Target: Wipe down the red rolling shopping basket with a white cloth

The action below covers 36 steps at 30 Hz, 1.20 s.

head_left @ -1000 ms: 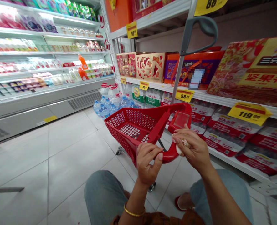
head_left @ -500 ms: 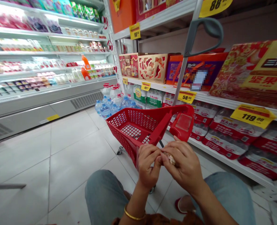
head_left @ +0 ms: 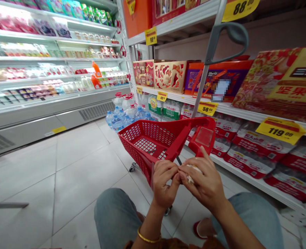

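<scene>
I crouch on a shop floor in front of a small red wheeled shopping basket (head_left: 147,138) with a grey pull handle (head_left: 229,34) raised above it. My left hand (head_left: 164,183) curls over the basket's near rim, fingers closed, meeting my right hand. Against the same rim my right hand (head_left: 204,181) is closed round a small white wad (head_left: 193,171), perhaps a tissue or cloth. The basket holds nothing that I can see. A gold bangle (head_left: 147,238) sits on my left wrist.
Shelves on the right carry gift boxes (head_left: 279,79) above and shrink-wrapped water packs (head_left: 248,155) below, with yellow price tags (head_left: 279,129). Loose water bottles (head_left: 121,110) stand on the floor by the shelf end. A long chilled display case (head_left: 46,79) runs along the left. Pale floor tiles (head_left: 72,162) lie between.
My right hand came down from the basket's red handle panel to the near rim and joined my left hand, still holding the white wad. The left hand stayed on the rim.
</scene>
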Each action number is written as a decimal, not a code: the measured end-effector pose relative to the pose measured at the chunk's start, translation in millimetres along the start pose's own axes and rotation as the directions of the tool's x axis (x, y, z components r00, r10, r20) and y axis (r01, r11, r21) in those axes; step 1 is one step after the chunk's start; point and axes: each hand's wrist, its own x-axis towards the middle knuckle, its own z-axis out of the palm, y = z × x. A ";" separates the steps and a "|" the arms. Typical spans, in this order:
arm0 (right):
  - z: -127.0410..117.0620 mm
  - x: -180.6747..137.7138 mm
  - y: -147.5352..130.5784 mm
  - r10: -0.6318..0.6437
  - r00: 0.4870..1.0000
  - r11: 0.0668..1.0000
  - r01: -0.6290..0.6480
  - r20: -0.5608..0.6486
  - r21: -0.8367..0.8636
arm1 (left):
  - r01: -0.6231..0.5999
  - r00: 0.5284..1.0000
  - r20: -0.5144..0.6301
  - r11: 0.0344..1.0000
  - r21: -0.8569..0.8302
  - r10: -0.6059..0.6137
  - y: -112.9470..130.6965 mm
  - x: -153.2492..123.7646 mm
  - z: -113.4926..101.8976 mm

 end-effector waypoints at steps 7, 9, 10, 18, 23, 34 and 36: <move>-5.0 0.4 15.9 0.012 1.000 0.997 -0.013 0.013 0.072 | 0.005 1.000 0.004 1.000 -0.020 -0.005 -1.3 0.8 -2.7; -5.4 0.4 21.9 0.016 1.000 0.996 -0.017 0.012 0.089 | 0.013 1.000 0.004 1.000 -0.013 -0.013 -2.2 1.3 -4.4; -5.5 0.6 25.0 0.021 1.000 0.995 -0.023 0.012 0.096 | 0.017 1.000 0.005 1.000 -0.006 -0.017 -2.6 1.6 -5.4; -1.1 5.5 45.0 0.061 0.998 0.988 -0.059 -0.012 0.143 | 0.053 0.999 -0.012 0.999 0.004 -0.053 -7.0 2.0 -16.1; 5.5 6.9 44.4 0.035 0.999 0.988 -0.037 0.011 0.149 | 0.059 0.997 -0.045 0.998 -0.012 -0.060 -13.1 0.6 -22.8; 4.9 9.8 26.4 -0.137 0.972 0.985 0.113 0.191 0.129 | 0.106 0.987 -0.141 0.976 0.189 -0.080 -7.4 1.1 -39.4; 3.2 10.7 23.2 -0.162 0.959 0.983 0.136 0.232 0.123 | 0.067 0.989 -0.143 0.949 0.308 -0.024 -0.5 1.7 -42.9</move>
